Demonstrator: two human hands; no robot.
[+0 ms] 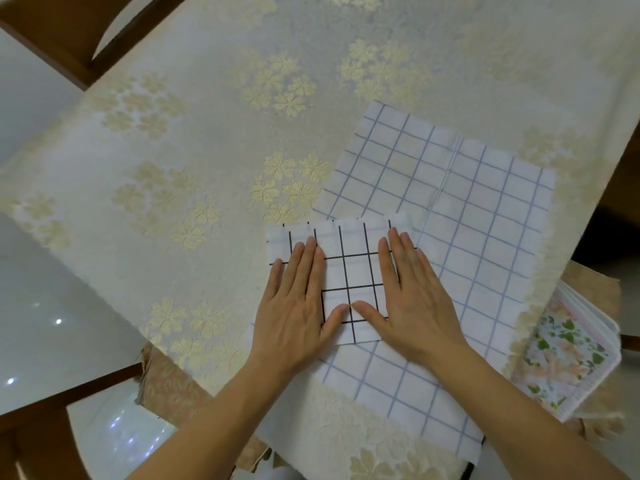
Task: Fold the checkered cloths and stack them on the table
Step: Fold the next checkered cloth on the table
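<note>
**Head view: one cloth folded, the larger one not yet**

Both hands lie flat, fingers spread and gripping nothing: the left hand (298, 299) and right hand (412, 299) press a small black-checked cloth (349, 268), apparently folded to a compact square. It sits on a larger blue-checked cloth (460, 216), spread open near the table's right edge. I judge that one remains to be folded before stacking. The table (194, 161) carries a floral tablecloth. A floral-print bundle (568, 344) hangs past the right edge, clear of the work; nothing obstructs.
</note>
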